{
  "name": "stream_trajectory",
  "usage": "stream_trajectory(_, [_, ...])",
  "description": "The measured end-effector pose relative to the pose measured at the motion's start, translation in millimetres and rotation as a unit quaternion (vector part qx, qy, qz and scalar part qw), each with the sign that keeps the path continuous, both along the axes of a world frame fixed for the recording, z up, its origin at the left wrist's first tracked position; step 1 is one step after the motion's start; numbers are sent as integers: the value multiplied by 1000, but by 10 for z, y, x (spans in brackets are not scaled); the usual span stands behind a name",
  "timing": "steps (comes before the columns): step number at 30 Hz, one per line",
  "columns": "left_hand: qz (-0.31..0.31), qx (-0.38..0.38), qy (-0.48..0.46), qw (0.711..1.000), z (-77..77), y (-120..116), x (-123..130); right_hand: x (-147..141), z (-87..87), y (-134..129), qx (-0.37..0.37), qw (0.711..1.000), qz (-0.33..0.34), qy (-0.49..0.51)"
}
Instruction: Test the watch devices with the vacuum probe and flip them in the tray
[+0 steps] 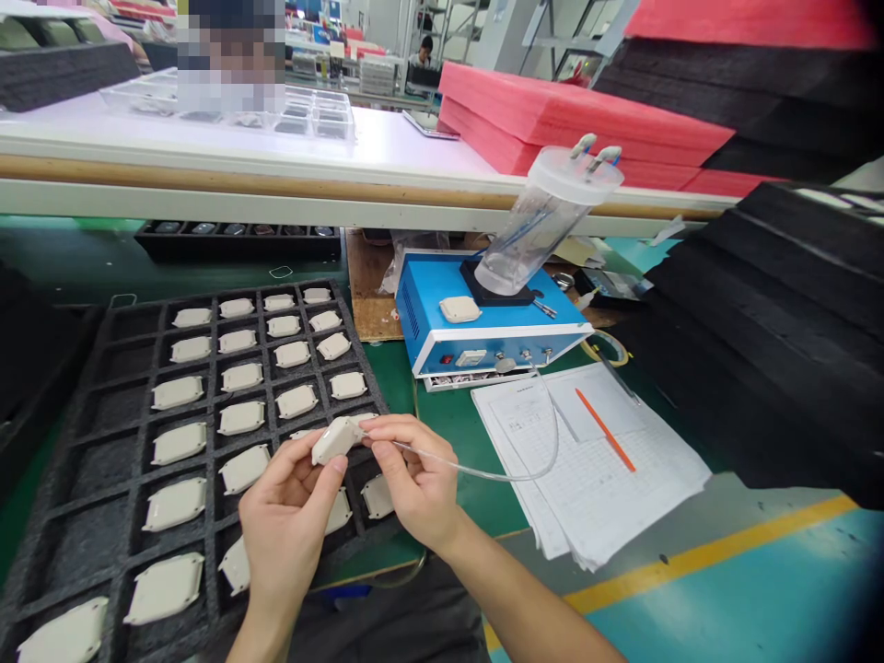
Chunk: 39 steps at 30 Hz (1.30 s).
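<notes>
My left hand [294, 497] pinches a small cream-coloured case [336, 440] between thumb and fingers, over the right part of a black foam tray [134, 424]. Fingers closed, my right hand [418, 474] grips the end of a clear thin tube [504, 477] at the case's right edge. That tube loops back to the front of a blue box [483, 336]. Many similar cream cases lie in the tray's compartments, and the leftmost column is mostly bare. Another cream case [459, 309] rests on top of the blue box, beside a tilted clear cylinder [535, 226].
Papers [600, 470] with an orange pen [606, 430] lie to the right of my right hand. Black foam sheets [773, 341] are stacked at the far right. Red foam [573, 120] and clear trays stand on the raised shelf [387, 152]. A person is behind it.
</notes>
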<state>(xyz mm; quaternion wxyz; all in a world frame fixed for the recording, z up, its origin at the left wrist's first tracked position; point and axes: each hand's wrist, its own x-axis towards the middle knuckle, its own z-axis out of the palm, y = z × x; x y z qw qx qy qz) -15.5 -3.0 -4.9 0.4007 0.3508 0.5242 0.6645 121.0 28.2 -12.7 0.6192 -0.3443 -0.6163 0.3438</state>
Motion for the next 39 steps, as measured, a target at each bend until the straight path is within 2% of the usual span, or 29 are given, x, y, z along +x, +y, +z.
stream_trajectory(24, [-6,-1,-4,1000,-27,26,-12,0,35,19,-1,1000,-11,-5])
stream_trajectory(30, [-20,-18,41,999,88,-140,76,91,-48,-153,-14,999,-20,-41])
stream_trajectory(32, [-6,-38,102,994,143,-241,-49,103,-75,-205,-14,998,-48,-37])
stream_trajectory(34, [46,-58,213,974,186,-380,-331,92,-81,-230,-18,997,-64,-23])
stream_trajectory(37, [143,-113,393,901,208,-658,-926,70,-48,-263,-32,997,-62,-23])
stream_trajectory(39, [171,-167,460,855,171,-808,-1293,66,-24,-287,-40,997,-58,-30])
